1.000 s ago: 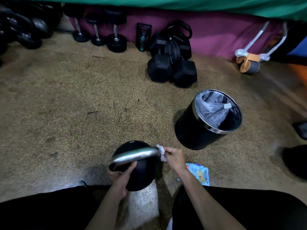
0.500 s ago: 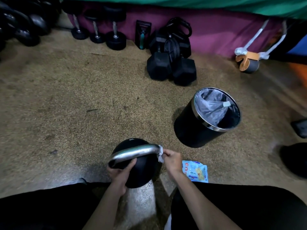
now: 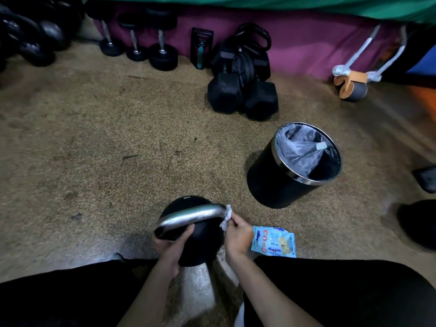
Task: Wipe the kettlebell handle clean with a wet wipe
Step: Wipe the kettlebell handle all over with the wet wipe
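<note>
Wiping looks under way: the right hand [image 3: 238, 235] pinches a crumpled white wet wipe [image 3: 225, 217] against the right bend of the shiny steel kettlebell handle [image 3: 190, 218]. The left hand [image 3: 170, 247] grips the other end, and the middle probably still needs doing.

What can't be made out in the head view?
All head view:
- wet wipe: bunched in the right hand; its contact with the handle is hidden.
- handle's left end: partly covered by the left hand.
- wipe pack: print too small to read.
- bin: bottom dark, behind its liner.

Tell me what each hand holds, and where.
Left hand grips the kettlebell handle at its left end; right hand pinches the wet wipe against the right end.
</note>
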